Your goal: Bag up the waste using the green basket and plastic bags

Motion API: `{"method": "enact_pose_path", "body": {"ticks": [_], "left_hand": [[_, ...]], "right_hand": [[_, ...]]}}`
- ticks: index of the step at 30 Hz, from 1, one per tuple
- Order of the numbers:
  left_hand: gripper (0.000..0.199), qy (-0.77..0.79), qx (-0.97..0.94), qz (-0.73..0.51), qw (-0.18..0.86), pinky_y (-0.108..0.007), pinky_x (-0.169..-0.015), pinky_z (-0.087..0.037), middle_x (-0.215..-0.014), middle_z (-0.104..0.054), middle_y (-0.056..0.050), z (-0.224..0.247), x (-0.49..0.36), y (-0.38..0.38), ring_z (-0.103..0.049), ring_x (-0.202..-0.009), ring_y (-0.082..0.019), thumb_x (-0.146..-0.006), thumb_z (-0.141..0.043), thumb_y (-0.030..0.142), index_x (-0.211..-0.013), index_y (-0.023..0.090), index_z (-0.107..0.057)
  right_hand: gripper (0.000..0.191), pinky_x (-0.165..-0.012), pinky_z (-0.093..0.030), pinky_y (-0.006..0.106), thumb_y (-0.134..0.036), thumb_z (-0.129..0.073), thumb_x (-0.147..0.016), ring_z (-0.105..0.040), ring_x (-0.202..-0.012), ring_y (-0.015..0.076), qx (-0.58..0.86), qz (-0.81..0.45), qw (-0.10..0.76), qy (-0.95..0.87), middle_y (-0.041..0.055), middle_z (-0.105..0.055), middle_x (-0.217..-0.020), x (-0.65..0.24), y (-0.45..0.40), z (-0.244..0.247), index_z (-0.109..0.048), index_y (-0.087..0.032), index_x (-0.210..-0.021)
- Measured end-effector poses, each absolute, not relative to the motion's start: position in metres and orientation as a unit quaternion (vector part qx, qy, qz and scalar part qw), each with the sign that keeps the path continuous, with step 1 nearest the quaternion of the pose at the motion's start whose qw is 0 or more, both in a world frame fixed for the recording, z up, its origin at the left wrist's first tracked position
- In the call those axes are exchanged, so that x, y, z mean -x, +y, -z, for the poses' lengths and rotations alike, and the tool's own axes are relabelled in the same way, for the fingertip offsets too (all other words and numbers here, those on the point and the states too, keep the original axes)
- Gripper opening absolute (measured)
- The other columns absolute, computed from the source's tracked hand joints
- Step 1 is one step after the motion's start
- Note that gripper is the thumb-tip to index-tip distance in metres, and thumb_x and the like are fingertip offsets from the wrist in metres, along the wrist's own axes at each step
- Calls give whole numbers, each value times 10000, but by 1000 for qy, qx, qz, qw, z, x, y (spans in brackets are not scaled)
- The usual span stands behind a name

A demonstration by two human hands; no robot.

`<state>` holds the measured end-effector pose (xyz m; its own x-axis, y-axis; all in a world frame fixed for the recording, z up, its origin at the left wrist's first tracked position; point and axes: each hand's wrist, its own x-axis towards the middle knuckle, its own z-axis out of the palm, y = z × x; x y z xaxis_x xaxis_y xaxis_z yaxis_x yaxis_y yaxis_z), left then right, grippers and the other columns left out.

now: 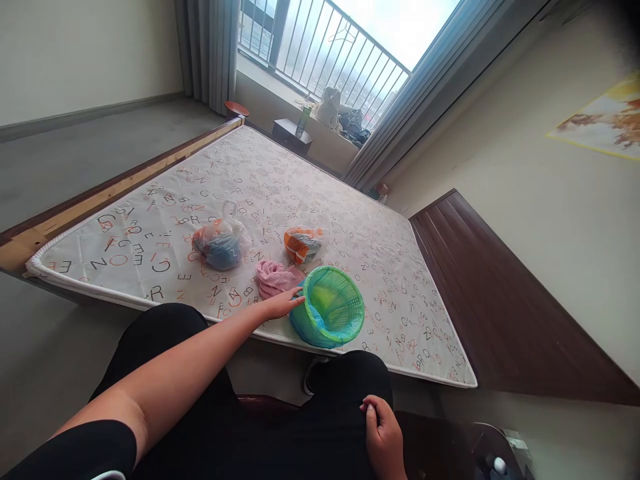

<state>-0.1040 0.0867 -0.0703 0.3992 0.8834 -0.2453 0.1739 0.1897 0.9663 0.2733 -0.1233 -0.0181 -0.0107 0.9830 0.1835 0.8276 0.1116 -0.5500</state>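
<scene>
"How much room is there around the green basket [343,303]?"

"It sits close to the near edge of the lettered mattress [370,233]; the person's knees come up just short of that edge; the mattress runs on broadly beyond the basket and rightward to the headboard [495,300]."

"And to its left?"

"A pink cloth [273,280] lies just beside it; an orange-and-grey bundle [303,247] is near, behind the cloth; a clear plastic bag [223,248] lies well apart, farther left."

"What's hard to make out?"

"Blue plastic [304,327] wraps the basket and bunches inside, hiding part of its bottom; the bag's blue and orange contents are blurred by the film; the right forearm is cut off below."

"And the hands?"

"The left hand [283,305] has its fingers outstretched, slightly apart, touching the basket's left rim; the right hand [383,430], nearer than the basket, is loosely curled, thumb drawn towards the fingers; I cannot tell whether anything is inside it."
</scene>
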Motion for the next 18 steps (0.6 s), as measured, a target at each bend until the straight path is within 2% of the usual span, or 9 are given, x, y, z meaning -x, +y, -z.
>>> {"method": "enact_pose_path", "body": {"ticks": [5,8,10,11,12,14,15,16,18], "left_hand": [[743,456,-579,-299,606,-309,-737,-579,-1529,-560,-170,71,100,86,-607,-1283,-331,-964,-546,571,-1584,177,-439],[565,471,-660,-309,498,-354,-967,-550,-1434,-649,-128,60,112,101,-618,-1278,-306,-963,-574,499,-1441,201,-611],[449,538,-697,-298,369,-417,-1169,-409,-1422,-655,-126,48,139,117,-561,-1356,-316,-957,-598,416,-1341,201,-683],[444,578,-685,-302,326,-483,-1244,-287,-1486,-598,-155,42,158,125,-460,-1449,-349,-961,-596,369,-1351,172,-672],[474,618,-662,-309,289,-561,-1271,-162,-1591,-476,-186,37,181,132,-305,-1537,-390,-959,-600,325,-1395,143,-632],[564,737,-590,-287,162,-651,-1244,-53,-1712,-268,-157,34,232,141,-103,-1587,-435,-919,-678,326,-1446,152,-574],[623,772,-562,-265,134,-696,-1213,-35,-1730,-193,-175,37,257,143,-41,-1581,-472,-900,-712,349,-1457,121,-549],[675,810,-518,-234,143,-726,-1190,-67,-1726,-186,-197,41,281,143,-47,-1564,-503,-834,-782,368,-1418,105,-571],[557,827,-483,-207,200,-686,-1155,-244,-1609,-411,-219,52,317,140,-252,-1492,-500,-822,-777,390,-1240,45,-650]], "right_hand": [[452,-732,-567,332,-553,-452,-1023,-696,-773,228,652,-144,263,-696,78,-710,-834,-274,-123,17,-704,-203,-889],[434,-734,-565,332,-536,-452,-1024,-696,-774,227,653,-143,261,-697,73,-707,-834,-274,-123,17,-700,-204,-893],[421,-727,-564,330,-518,-448,-1026,-694,-773,226,652,-144,260,-698,72,-705,-837,-274,-124,17,-697,-205,-896],[411,-724,-564,329,-508,-449,-1027,-693,-774,225,651,-145,260,-698,72,-705,-839,-273,-124,17,-695,-205,-899],[400,-723,-564,329,-497,-449,-1028,-692,-775,224,650,-147,260,-699,71,-704,-839,-273,-124,16,-693,-206,-901],[376,-724,-564,327,-476,-454,-1028,-690,-776,222,646,-148,261,-702,67,-701,-839,-272,-124,15,-688,-208,-904],[365,-724,-563,326,-465,-455,-1028,-688,-776,221,644,-148,262,-703,64,-699,-837,-271,-124,15,-685,-210,-904],[355,-722,-561,325,-454,-455,-1029,-686,-775,219,643,-148,263,-704,61,-697,-836,-271,-124,14,-682,-211,-903],[343,-715,-554,320,-433,-448,-1032,-679,-769,215,640,-147,265,-706,55,-690,-831,-269,-124,14,-675,-214,-896]]}}
